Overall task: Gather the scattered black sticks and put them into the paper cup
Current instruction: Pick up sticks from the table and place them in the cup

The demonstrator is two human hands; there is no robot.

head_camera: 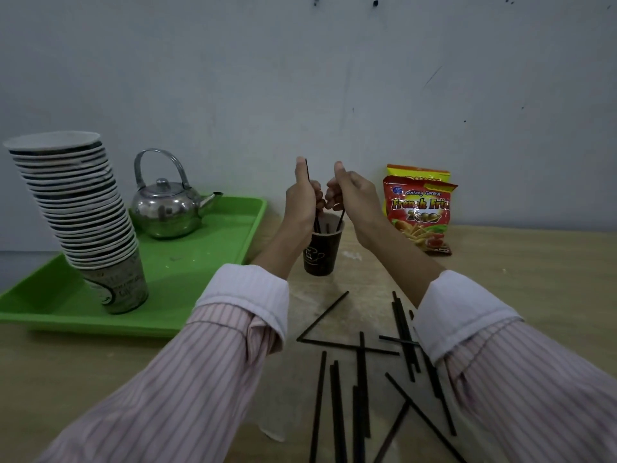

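A dark paper cup (322, 253) stands on the wooden table near the wall, with black sticks poking up inside it. Both hands are raised just above its rim. My left hand (302, 202) grips a black stick (307, 172) upright, its lower end inside the cup. My right hand (350, 192) pinches another black stick (340, 220) that slants down into the cup. Several more black sticks (360, 372) lie scattered on the table in front of the cup, between my forearms.
A green tray (187, 272) at the left carries a tall leaning stack of paper cups (80, 212) and a metal kettle (167, 205). Two red and yellow snack bags (419, 212) lean on the wall right of the cup.
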